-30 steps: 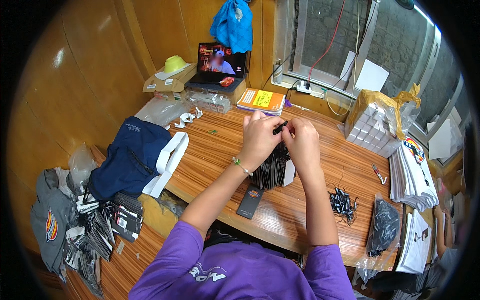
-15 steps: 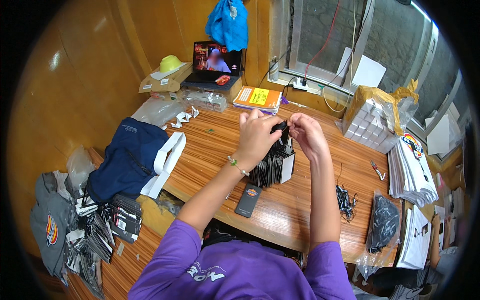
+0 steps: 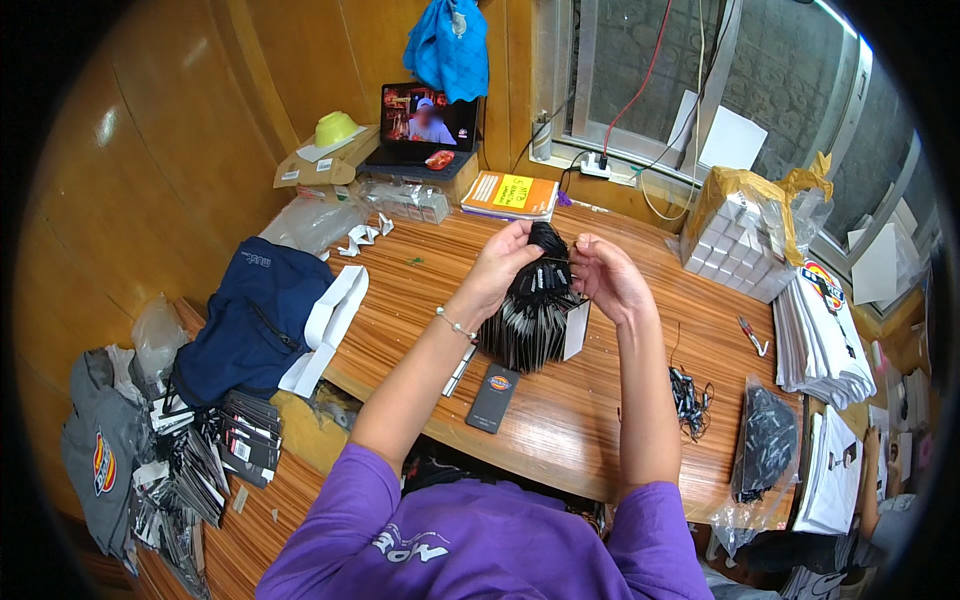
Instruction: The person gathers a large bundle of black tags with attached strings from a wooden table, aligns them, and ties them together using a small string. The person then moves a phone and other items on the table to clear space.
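Observation:
A thick bundle of black hang tags [image 3: 520, 335] fans out on the table in front of me, with one pale tag face [image 3: 576, 330] at its right side. Its black strings [image 3: 548, 238] are gathered upward in a bunch. My left hand [image 3: 497, 268] is closed round the left side of that bunch. At the other side my right hand [image 3: 612, 278] is pinched, with a thin dark strand running from the bunch to its fingers. A single black hang tag [image 3: 492, 398] lies flat just nearer to me.
Loose black strings [image 3: 690, 400] and small snips [image 3: 752, 337] lie on the right, by a bag of black strings [image 3: 768, 440] and stacked white garments [image 3: 822, 335]. A navy garment [image 3: 250, 315] and more tags [image 3: 250, 435] are at left. Behind stand a laptop [image 3: 428, 125], notebooks [image 3: 510, 194] and wrapped boxes [image 3: 740, 235].
My left hand has shifted from over the bundle's top to its left side, so the gathered strings now show. The right hand has dropped slightly, still pinched beside them.

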